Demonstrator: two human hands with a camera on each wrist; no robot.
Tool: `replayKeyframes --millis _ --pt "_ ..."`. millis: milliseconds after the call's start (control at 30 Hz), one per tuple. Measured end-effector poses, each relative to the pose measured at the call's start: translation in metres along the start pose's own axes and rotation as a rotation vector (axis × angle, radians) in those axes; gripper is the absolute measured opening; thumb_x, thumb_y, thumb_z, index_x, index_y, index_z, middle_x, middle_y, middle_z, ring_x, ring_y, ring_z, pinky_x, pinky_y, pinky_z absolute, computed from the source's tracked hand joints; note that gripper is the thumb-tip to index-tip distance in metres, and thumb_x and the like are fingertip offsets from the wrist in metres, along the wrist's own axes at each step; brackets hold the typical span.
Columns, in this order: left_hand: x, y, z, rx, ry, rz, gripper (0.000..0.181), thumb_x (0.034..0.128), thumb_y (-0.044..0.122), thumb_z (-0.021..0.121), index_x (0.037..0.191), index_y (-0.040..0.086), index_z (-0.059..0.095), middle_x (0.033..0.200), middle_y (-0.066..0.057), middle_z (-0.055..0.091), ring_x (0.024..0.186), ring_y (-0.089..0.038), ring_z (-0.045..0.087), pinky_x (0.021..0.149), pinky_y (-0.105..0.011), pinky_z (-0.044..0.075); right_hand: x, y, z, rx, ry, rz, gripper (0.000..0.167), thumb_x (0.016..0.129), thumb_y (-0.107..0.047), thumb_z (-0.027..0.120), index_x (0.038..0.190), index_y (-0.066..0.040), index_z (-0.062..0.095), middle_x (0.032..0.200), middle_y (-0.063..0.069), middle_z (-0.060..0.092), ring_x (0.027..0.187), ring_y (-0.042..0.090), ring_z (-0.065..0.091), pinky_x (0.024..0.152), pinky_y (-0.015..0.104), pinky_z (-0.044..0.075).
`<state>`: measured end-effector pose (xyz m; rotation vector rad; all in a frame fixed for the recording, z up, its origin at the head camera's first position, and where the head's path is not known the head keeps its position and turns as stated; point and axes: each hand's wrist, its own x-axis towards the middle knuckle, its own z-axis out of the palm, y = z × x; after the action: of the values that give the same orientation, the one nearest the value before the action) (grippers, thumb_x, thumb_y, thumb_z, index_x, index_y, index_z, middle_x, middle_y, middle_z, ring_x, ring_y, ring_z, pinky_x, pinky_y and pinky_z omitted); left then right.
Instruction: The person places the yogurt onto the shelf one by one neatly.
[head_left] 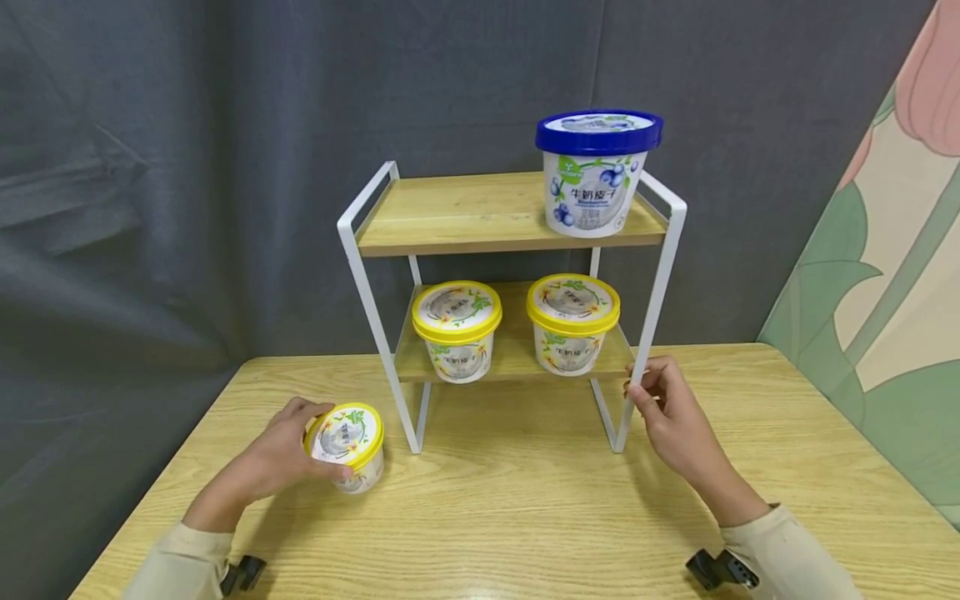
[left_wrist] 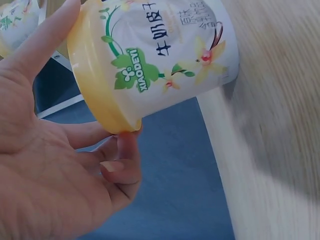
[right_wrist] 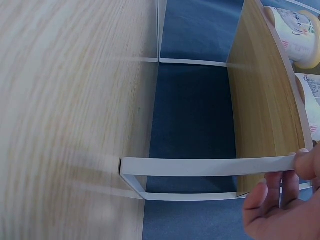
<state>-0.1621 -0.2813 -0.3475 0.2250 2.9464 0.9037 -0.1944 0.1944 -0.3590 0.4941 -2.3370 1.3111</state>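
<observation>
My left hand [head_left: 281,450] grips a white tub with a yellow lid [head_left: 347,437] by its lid, at the left of the shelf rack. In the left wrist view the tub [left_wrist: 175,55] shows flowers and a green leaf logo, and the thumb and fingers hold its yellow rim. My right hand [head_left: 671,412] pinches the right front leg of the white-framed two-tier rack [head_left: 652,317] near the lower board. Two more yellow-lidded tubs, one at left [head_left: 457,329] and one at right [head_left: 573,323], stand on the lower board. A larger blue-lidded tub [head_left: 596,175] stands on the top board's right end.
The rack stands on a light wooden table [head_left: 510,517]. Behind it hangs a dark grey cloth [head_left: 300,125]. A wall with painted flowers [head_left: 885,292] borders the table at right. Black wrist straps [head_left: 722,571] show on both sleeves.
</observation>
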Motion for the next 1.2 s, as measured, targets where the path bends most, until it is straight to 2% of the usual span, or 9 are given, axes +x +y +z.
replayKeyframes --millis 233,567,800,967,1067,1200 --pt "-0.009 0.007 0.002 0.039 -0.022 0.014 0.102 0.0597 0.042 0.095 0.141 -0.001 0.050 0.119 -0.012 0.052 0.110 -0.030 0.050 0.088 -0.046 0.047 0.001 -0.002 0.000 0.017 0.003 0.003 0.018 0.100 0.005 0.049 0.118 0.005 0.047 0.095 0.014 0.057 0.080 0.005 0.053 0.064 0.020 0.043" --pt "-0.021 0.012 0.006 0.030 -0.014 0.040 0.101 0.0587 0.042 0.095 0.140 0.000 0.051 0.119 -0.010 0.052 0.109 -0.028 0.050 0.086 -0.042 0.047 0.000 -0.001 0.000 0.017 -0.001 -0.003 0.018 0.101 0.004 0.048 0.118 0.006 0.047 0.096 0.015 0.057 0.080 0.006 0.054 0.063 0.021 0.043" --pt "-0.022 0.013 0.005 0.045 -0.031 0.052 0.114 0.0595 0.045 0.094 0.147 -0.002 0.040 0.122 -0.013 0.050 0.108 -0.027 0.050 0.088 -0.046 0.047 0.001 -0.001 -0.001 0.024 0.002 -0.013 0.017 0.101 0.003 0.048 0.118 0.006 0.047 0.096 0.014 0.057 0.081 0.005 0.053 0.063 0.020 0.043" --pt "-0.023 0.005 -0.002 -0.016 -0.073 0.080 0.118 0.0609 0.044 0.094 0.151 0.000 0.032 0.130 -0.016 0.048 0.106 -0.026 0.048 0.083 -0.040 0.047 0.001 0.000 0.000 0.023 -0.001 -0.022 0.017 0.101 0.003 0.048 0.118 0.007 0.047 0.097 0.013 0.057 0.081 0.007 0.054 0.064 0.020 0.044" --pt "-0.023 -0.002 -0.005 -0.077 -0.123 0.118 0.111 0.0647 0.037 0.093 0.150 -0.002 0.034 0.132 -0.016 0.049 0.109 -0.027 0.048 0.081 -0.039 0.047 0.000 0.000 0.000 0.017 -0.002 -0.018 0.017 0.101 0.003 0.049 0.118 0.007 0.047 0.096 0.013 0.057 0.081 0.008 0.054 0.064 0.020 0.044" --pt "-0.022 -0.005 -0.007 -0.146 -0.188 0.135 0.100 0.0686 0.032 0.091 0.148 -0.001 0.039 0.133 -0.015 0.053 0.110 -0.027 0.050 0.080 -0.040 0.045 0.000 -0.001 -0.001 0.007 -0.001 -0.012 0.017 0.101 0.003 0.049 0.118 0.006 0.047 0.096 0.012 0.057 0.080 0.008 0.054 0.064 0.020 0.044"
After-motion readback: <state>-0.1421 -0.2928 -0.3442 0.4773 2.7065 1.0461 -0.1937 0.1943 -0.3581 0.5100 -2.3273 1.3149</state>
